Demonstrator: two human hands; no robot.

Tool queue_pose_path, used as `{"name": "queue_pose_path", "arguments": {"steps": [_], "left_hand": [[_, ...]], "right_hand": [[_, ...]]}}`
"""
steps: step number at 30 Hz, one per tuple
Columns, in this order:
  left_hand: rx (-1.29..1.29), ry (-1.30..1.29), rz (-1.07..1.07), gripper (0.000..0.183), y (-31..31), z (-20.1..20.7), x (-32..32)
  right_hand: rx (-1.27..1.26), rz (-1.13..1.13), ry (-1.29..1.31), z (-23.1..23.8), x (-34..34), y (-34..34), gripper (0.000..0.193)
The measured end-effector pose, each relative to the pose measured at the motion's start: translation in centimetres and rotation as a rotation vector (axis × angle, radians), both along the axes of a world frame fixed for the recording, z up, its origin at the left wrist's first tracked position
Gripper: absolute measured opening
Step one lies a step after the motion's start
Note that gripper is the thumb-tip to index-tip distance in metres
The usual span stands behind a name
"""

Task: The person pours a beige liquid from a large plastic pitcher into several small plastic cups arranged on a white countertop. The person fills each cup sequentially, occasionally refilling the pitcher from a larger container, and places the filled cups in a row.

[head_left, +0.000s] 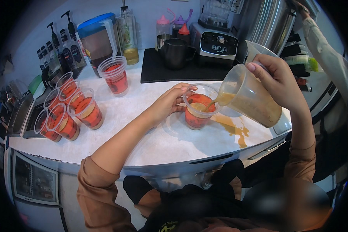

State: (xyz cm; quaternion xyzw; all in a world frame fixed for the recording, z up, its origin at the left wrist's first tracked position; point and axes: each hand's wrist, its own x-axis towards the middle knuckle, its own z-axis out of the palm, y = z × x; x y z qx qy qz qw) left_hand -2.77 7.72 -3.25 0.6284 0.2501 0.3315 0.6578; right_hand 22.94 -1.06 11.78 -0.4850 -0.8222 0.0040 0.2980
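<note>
Near end: both forearms come in from the bottom, brown sleeves [98,189] pushed toward the elbows, reaching over the front edge of the worktop [158,150]. Left forearm runs diagonally up and right. Left hand [172,101] half-curled round the left side of a clear cup [197,119] with red print, near the rim; some fingers hidden behind it. Cup is upright on the worktop, set back from the front edge, part filled with tan liquid.

Right hand [272,73] closed round the handle of a translucent pitcher [257,102], forearm near vertical, wrist above the pitcher. Pitcher tipped left, spout at the cup's rim, liquid streaming in. Tan spill [236,129] just right of the cup, running toward the front edge.

Worktop surface runs between left forearm and the printed cup cluster [91,112] at left. Nested cup stack [115,79] behind that. Farther: black mat [150,67] with dark jug [174,54], blender [214,44] beyond. Far right, another person's pale sleeve [324,50].
</note>
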Motion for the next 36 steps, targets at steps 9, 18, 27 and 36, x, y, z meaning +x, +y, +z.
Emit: {"name": "queue_pose_path", "arguments": {"steps": [9, 18, 27, 36], "left_hand": [[0.029, -0.089, -0.033, 0.075, -0.1, -0.3, -0.2], [0.176, -0.087, -0.143, 0.096, -0.2, -1.3, 1.0], [0.174, 0.001, -0.019, 0.101, -1.2, -0.4, 1.6], [0.346, -0.068, 0.023, 0.083, -1.4, -0.5, 1.3]], "right_hand": [[-0.001, 0.018, 0.183, -0.4, 0.3, -0.5, 0.033], [-0.028, 0.056, 0.173, -1.1, 0.0, -0.2, 0.036], [-0.047, 0.003, 0.03, 0.1, -0.7, 0.1, 0.04], [0.001, 0.021, 0.206, -1.3, 0.3, -0.4, 0.036]]}}
